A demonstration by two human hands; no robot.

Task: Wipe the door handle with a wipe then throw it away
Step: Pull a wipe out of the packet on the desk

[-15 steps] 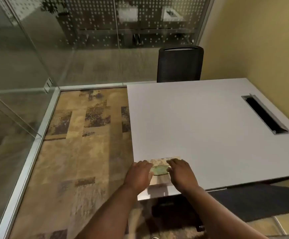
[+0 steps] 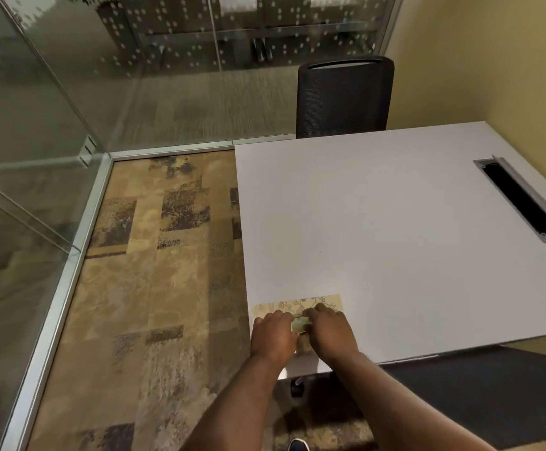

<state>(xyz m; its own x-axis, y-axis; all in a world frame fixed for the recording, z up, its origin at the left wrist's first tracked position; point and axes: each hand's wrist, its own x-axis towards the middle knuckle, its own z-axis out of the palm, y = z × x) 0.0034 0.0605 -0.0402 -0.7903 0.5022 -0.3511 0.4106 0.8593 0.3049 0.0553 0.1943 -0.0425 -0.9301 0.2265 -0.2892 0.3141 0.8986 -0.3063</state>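
A flat beige wipes pack [image 2: 297, 304] with a leafy print lies at the near left corner of the white table [image 2: 379, 222]. A greenish oval lid [image 2: 298, 324] on top of the pack shows between my hands. My left hand [image 2: 273, 336] rests on the pack's left side, fingers curled onto it. My right hand [image 2: 330, 330] covers the right side, fingertips at the lid. No pulled-out wipe shows, and no door handle is in view.
A black mesh chair [image 2: 343, 96] stands at the table's far edge. A cable slot [image 2: 522, 200] is cut into the table at the right. Glass walls [image 2: 37, 109] with metal frames enclose patterned carpet [image 2: 154, 271] on the left. A yellow wall is on the right.
Both hands have closed in toward each other over the lid, so less of it shows. The pack stays where it was.
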